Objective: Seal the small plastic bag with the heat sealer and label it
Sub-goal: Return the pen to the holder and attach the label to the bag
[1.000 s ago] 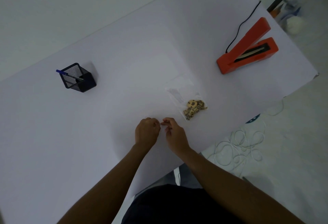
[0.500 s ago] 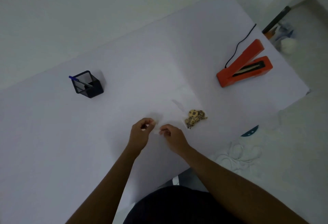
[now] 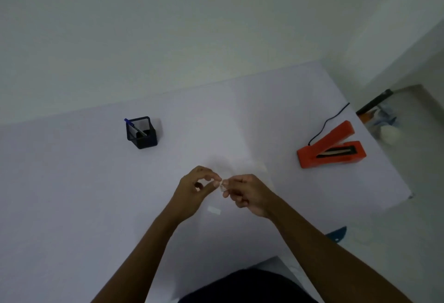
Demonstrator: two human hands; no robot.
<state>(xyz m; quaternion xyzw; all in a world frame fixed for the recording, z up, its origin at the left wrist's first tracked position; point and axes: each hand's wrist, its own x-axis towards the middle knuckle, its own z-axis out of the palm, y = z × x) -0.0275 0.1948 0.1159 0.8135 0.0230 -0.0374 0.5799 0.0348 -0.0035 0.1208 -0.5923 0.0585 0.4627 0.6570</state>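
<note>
**me:** both hands are up off the worktop (image 3: 72, 182) now. A second ago they were down on it. My left hand (image 3: 195, 188) and right hand (image 3: 247, 193) pinch a small label (image 3: 222, 185) between them, so I'm guessing it's labelling time.

**reply:** where's the bag?

**me:** can't spot it now, maybe behind my right hand. Heat sealer (image 3: 331, 150) sits well off to the right, untouched.
</note>
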